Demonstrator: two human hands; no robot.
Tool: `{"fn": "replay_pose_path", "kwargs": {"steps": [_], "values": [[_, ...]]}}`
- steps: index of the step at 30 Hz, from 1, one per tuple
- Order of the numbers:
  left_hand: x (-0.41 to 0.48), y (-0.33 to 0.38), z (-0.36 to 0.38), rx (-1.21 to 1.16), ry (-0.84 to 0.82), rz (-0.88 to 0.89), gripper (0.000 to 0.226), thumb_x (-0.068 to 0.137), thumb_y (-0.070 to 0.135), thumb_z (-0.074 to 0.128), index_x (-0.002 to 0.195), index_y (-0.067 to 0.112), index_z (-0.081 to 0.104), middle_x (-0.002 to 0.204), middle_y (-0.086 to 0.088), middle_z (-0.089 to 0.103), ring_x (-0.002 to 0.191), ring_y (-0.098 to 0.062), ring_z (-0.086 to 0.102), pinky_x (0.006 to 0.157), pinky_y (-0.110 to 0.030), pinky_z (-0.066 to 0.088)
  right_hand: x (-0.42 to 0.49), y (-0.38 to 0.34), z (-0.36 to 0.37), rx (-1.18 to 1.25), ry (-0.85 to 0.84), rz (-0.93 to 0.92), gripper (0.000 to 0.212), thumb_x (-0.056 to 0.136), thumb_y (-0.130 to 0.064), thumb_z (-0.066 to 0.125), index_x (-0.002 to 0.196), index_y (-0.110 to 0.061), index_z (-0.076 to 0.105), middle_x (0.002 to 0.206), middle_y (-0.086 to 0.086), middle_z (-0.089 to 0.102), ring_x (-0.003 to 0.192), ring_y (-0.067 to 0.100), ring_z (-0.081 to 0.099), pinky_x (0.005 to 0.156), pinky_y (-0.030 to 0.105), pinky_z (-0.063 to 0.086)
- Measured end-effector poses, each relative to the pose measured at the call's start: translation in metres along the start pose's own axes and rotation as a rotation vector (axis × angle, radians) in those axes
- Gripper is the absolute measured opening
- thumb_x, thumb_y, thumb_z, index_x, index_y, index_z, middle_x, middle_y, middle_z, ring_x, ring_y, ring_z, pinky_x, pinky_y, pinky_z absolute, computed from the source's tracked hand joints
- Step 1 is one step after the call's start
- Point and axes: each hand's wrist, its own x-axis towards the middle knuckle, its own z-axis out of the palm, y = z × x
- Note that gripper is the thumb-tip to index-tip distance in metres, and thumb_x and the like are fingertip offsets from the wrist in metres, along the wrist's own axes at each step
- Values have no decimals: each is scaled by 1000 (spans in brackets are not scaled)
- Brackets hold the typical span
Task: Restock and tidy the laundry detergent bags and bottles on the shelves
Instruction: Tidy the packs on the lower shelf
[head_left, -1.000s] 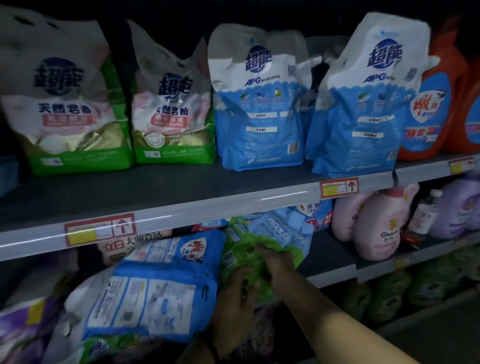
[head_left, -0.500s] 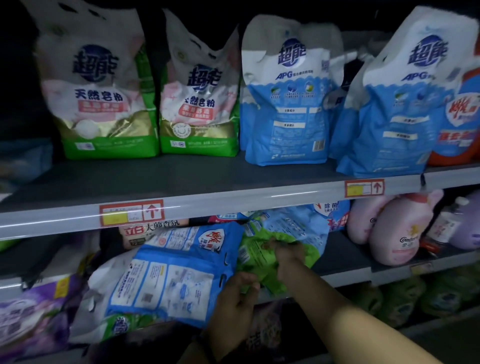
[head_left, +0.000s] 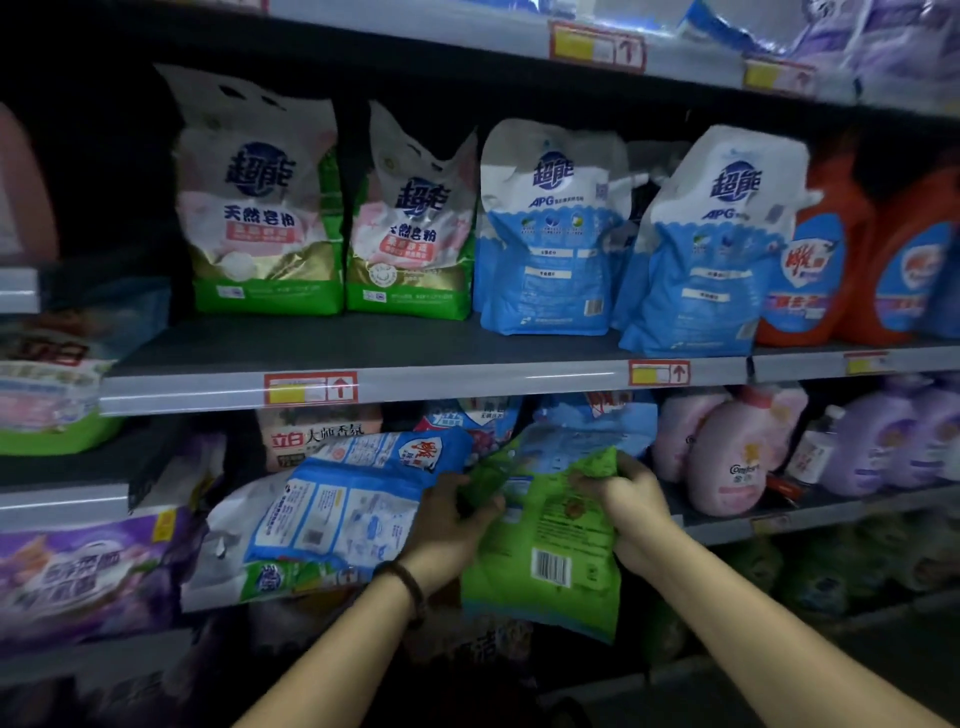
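A green detergent bag (head_left: 550, 551) with a barcode hangs out over the front edge of the lower shelf (head_left: 727, 527), back side facing me. My left hand (head_left: 452, 525) grips its upper left edge and my right hand (head_left: 623, 493) clutches its crumpled top right corner. A blue and white bag (head_left: 343, 509) lies tilted just left of my left hand, on top of a white bag (head_left: 228, 551). On the middle shelf (head_left: 467, 379) stand two green and white bags (head_left: 265, 208) and two blue and white bags (head_left: 550, 234), upright.
Orange bottles (head_left: 810, 260) stand at the right of the middle shelf. Pink bottles (head_left: 727, 452) and purple bottles (head_left: 878, 441) fill the lower shelf's right side. A purple bag (head_left: 88, 571) lies at lower left. More bags sit behind the green one and on the top shelf.
Both hands now hold the green bag, and it has come forward and down off the lower shelf. The view has lifted, showing the top shelf.
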Motion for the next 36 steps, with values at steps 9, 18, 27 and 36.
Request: {"fn": "replay_pose_path", "kwargs": {"steps": [9,18,27,36], "values": [[-58,-24,-47,-349,-178,-373,98,56,94,74,131,30,71,125,0,77,117,-27,73,111,-50,52,-102,-20,34,55,-297,62,27,93,9,69,118,3,62,105,26,79,95,47,77,86,66,61],[-130,-58,-139,-555,397,-65,38,85,34,86,116,16,76,108,-5,82,102,-30,78,100,-58,58,-142,-9,135,19,-493,40,34,89,-2,78,120,-1,64,105,20,80,94,42,79,88,62,62],[-187,-94,-258,-664,665,-37,33,86,20,84,115,9,74,107,-17,81,98,-38,78,90,-60,62,-182,45,246,-105,-771,75,82,60,-29,99,130,-12,59,107,10,82,94,31,81,77,41,66],[-211,-119,-365,-582,779,-1,30,94,11,76,122,21,71,110,-8,82,97,-26,79,88,-46,62,-223,80,367,-16,-799,156,47,82,0,85,123,-14,68,103,10,83,91,32,81,77,48,67]]}}
